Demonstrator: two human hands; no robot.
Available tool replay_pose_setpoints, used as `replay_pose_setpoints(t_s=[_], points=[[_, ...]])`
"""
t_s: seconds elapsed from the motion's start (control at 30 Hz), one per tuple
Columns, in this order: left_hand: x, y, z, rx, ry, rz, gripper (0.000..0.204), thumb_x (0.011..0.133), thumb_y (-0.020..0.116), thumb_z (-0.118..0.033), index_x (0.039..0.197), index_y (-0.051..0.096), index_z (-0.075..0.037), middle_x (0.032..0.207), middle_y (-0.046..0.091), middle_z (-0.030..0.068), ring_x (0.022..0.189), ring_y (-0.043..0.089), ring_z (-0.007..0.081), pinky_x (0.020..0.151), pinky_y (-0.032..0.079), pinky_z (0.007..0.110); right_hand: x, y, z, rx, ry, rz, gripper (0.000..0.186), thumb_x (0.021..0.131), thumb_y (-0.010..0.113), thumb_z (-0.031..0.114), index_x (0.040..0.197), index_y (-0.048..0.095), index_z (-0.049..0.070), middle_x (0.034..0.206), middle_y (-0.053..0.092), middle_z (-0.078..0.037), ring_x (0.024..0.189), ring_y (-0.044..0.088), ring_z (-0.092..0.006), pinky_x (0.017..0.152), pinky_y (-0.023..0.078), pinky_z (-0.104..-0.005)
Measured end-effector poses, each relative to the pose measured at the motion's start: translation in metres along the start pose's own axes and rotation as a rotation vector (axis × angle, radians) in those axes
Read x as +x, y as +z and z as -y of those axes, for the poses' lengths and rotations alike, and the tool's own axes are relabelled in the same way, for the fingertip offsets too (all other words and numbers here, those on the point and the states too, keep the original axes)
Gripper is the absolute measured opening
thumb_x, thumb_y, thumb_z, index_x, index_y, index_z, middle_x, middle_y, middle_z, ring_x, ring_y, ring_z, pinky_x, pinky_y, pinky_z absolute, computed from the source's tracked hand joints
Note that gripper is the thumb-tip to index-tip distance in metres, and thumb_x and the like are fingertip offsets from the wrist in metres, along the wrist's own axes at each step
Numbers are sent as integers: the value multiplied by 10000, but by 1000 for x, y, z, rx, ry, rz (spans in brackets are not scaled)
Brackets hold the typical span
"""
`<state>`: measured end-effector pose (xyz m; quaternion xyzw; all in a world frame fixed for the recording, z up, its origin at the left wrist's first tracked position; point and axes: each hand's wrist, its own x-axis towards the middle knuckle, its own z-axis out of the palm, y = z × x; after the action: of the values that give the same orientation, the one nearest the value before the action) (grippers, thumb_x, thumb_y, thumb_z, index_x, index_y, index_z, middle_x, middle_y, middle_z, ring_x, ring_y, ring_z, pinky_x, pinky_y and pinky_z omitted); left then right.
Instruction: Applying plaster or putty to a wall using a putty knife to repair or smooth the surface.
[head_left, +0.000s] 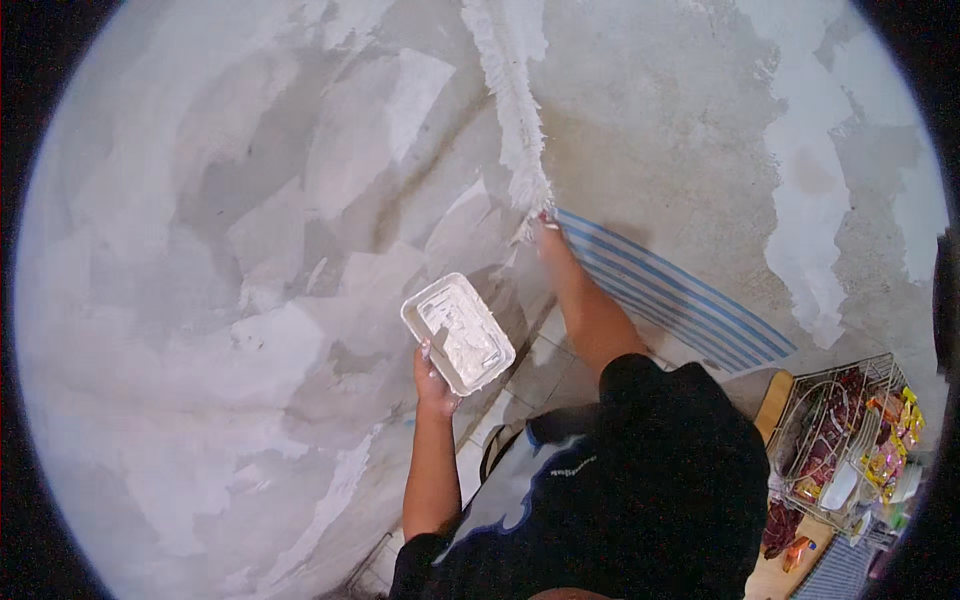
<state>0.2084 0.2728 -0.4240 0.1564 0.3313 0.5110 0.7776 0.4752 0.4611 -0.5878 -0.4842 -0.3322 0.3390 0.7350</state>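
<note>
The shallow white tray (430,288) of paste (470,335) is grasped at its near side by the left hand (433,385) – held just below the right hand (546,226), probably so the paste is within reach. The right hand is at the lower end of a white strip (515,110) on the wall (650,100); I cannot tell whether it grips a tool. A blue-striped sheet (670,290) reaches beside it, perhaps crowding it – the wire basket (843,366) stands well apart.
</note>
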Motion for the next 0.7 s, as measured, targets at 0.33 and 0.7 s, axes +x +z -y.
replay_pose_setpoints(t_s=[0.33,0.7], points=[[-6,-5,-14,-49,-20,24,703,815,509,-482,1335,367,-30,1272,486,171,1143,503,340,973,409,486,15,56,180,-511,-201,48,297,856,587,292,942,601,8,721,616,-113,606,576,-291,550,437,-396],[-13,3,-10,-67,58,34,689,818,513,-472,1327,377,-29,1274,487,164,1135,511,336,955,428,476,-88,22,68,-899,-278,458,308,786,558,167,1029,603,-18,930,615,-237,893,573,-406,810,426,-503]])
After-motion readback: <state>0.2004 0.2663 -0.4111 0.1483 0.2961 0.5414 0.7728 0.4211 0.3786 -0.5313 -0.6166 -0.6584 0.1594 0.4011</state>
